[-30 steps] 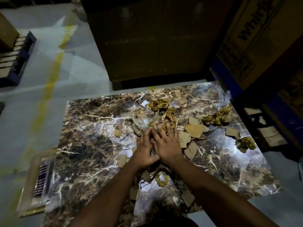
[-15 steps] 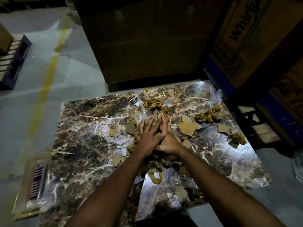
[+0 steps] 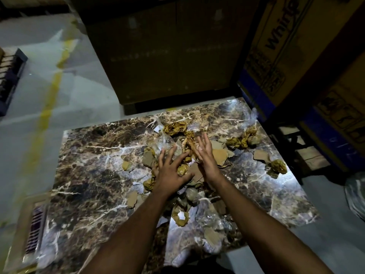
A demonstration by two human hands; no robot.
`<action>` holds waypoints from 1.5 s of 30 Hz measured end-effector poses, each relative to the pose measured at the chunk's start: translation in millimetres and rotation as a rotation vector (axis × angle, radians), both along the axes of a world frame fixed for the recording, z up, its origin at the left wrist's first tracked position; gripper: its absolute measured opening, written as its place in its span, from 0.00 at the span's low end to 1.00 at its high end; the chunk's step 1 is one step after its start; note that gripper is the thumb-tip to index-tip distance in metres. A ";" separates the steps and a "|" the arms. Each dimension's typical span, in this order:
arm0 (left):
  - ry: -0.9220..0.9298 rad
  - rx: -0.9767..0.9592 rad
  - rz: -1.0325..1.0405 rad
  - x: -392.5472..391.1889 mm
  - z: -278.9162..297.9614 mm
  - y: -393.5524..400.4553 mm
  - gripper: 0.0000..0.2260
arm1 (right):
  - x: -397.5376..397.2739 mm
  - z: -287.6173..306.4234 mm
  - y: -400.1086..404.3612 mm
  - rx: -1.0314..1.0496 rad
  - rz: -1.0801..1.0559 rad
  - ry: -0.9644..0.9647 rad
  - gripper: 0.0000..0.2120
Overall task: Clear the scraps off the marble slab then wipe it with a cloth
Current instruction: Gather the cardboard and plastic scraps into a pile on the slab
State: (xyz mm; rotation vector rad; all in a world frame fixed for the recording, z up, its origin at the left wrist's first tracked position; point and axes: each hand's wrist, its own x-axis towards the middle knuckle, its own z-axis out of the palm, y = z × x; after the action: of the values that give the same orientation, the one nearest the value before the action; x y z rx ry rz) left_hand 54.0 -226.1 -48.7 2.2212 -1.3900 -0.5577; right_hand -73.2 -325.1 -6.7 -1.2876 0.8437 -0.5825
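Both hands are spread open over the scrap pile mid-slab, holding nothing: left hand (image 3: 170, 171) flat on the crumpled paper, right hand (image 3: 206, 157) edge-on beside it. The scraps (image 3: 218, 156) cover the middle of the marble slab (image 3: 94, 175), with loose wads (image 3: 277, 167) near the right edge. Honestly the risk is a hasty scoop flicking those light bits onto the floor (image 3: 39, 91). No cloth in sight either.

Dim warehouse floor (image 3: 59, 62) of grey concrete with a yellow painted line (image 3: 47, 107) at left; large cardboard boxes (image 3: 167, 52) fill the top and right; a dark pallet (image 3: 9, 76) at far left.
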 end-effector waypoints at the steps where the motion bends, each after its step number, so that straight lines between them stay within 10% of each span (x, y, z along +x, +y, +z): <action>1: 0.005 -0.002 0.000 0.8 -1.6 -0.2 0.33 | -7.4 0.5 -4.0 -0.056 -0.032 0.030 0.35; 11: -0.060 -0.049 0.049 -2.8 -12.5 2.4 0.36 | -164.6 -35.2 -106.4 -0.856 -0.496 0.722 0.25; 36: -0.048 -0.023 0.125 -11.7 -5.7 0.4 0.35 | -98.8 -80.0 -216.5 -0.758 0.347 0.754 0.43; 45: -0.038 -0.014 0.123 -11.9 -2.2 2.4 0.36 | -40.1 -73.2 -117.1 -0.616 0.415 0.510 0.26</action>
State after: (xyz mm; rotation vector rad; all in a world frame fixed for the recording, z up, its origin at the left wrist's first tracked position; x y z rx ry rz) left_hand 42.1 -223.7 -50.9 2.2986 -1.2616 -0.4645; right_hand -113.3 -442.2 -80.0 -2.1705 0.7932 -0.1710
